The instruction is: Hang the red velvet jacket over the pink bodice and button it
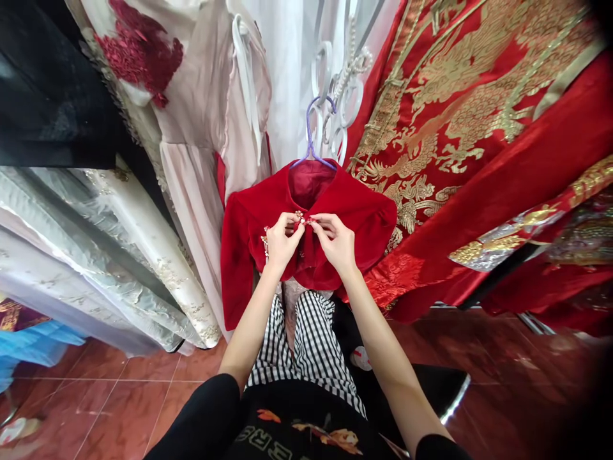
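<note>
A short red velvet jacket (239, 223) hangs in front of me on a purple hanger (310, 137). At the top of its front opening, just under the collar, both hands meet. My left hand (283, 237) pinches the left front edge near a small jewelled ornament (299, 214). Close beside it, my right hand (335, 239) pinches the facing edge, thumb against forefinger. The fingertips nearly touch, and what lies between them is too small to make out. A beaded trim (265, 243) dangles beside my left hand.
A pale pink dress (191, 160) with dark red lace hangs at left, next to white gowns (158, 249). Red garments with gold embroidery (431, 96) hang at right. Behind the hanger is a white ring-patterned rack (352, 102). Below right, a black seat (431, 390) stands on red tiles (129, 396).
</note>
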A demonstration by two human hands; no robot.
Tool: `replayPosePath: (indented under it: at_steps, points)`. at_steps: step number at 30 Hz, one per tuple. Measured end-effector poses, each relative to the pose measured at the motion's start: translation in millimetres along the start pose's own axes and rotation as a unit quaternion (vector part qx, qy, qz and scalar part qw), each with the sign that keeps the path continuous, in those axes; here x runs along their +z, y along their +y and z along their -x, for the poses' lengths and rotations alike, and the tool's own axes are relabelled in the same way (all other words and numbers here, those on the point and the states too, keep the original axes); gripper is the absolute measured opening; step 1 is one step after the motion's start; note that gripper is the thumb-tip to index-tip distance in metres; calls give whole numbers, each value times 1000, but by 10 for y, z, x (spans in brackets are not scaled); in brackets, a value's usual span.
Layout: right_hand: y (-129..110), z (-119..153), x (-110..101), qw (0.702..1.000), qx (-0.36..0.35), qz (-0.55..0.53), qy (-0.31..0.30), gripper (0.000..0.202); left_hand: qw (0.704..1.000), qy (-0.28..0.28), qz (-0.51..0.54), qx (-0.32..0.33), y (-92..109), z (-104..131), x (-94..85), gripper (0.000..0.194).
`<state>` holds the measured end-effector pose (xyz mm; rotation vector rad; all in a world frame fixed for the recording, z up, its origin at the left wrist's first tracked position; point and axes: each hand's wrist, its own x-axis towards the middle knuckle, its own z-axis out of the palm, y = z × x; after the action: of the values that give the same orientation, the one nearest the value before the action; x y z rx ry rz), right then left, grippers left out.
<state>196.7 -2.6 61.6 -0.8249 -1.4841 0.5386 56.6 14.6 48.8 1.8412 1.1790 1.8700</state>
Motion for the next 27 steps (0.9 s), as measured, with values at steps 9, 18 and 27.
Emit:
replayPosePath:
  at_steps: [9, 18, 27]
  points:
    - [13, -30, 111, 1000, -8, -2, 23, 22, 1000, -18, -10, 20, -5, -32, 19, 9]
    - [48, -98, 123, 999, -21, 19, 28, 21, 995, -94, 9, 18, -40, -127, -37, 10]
    - [67, -126, 108, 999, -22, 32, 27, 23, 990, -130, 20, 48, -111, -177, -76, 12]
